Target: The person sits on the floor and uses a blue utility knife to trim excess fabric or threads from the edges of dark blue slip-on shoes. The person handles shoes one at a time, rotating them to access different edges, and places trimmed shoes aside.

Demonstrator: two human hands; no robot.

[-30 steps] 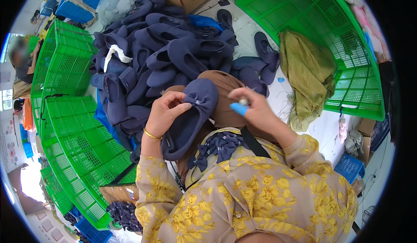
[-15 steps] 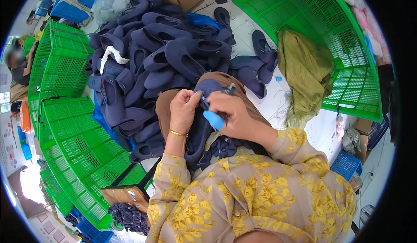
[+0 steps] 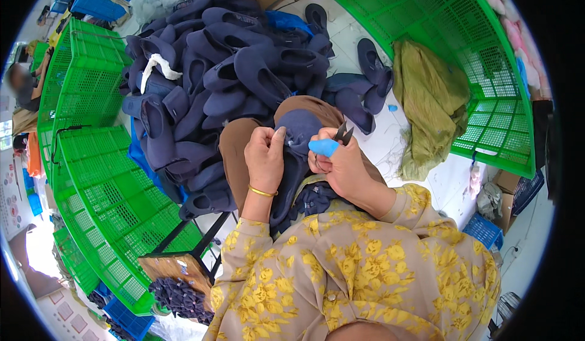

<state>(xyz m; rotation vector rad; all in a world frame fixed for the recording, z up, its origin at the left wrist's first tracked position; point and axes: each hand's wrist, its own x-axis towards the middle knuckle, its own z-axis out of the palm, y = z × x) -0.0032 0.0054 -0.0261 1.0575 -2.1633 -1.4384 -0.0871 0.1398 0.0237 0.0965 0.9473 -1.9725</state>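
A navy fabric slip-on shoe [image 3: 300, 128] lies across my lap, its rounded toe pointing away from me. My left hand [image 3: 264, 161] is closed in a pinch at the shoe's left side; what its fingers hold is too small to make out. Small dark thread snips [image 3: 345, 134] stick up out of my right hand [image 3: 346, 169], which is closed around them just right of the shoe. A blue cover [image 3: 325, 148] wraps one finger of that hand. Nearer my body, a bunch of small dark fabric pieces [image 3: 315, 198] rests on my lap.
A large heap of navy shoes [image 3: 213, 67] fills the floor ahead and left. Green plastic crates [image 3: 109, 189] stand at the left, and another green crate [image 3: 493, 103] at the right. Beside it lies an olive cloth sack [image 3: 426, 103]. A small wooden stool [image 3: 180, 271] is at lower left.
My right hand has drawn back to the right, away from my left hand, turning so the snips point up. The left hand has shifted slightly right and remains pinched.
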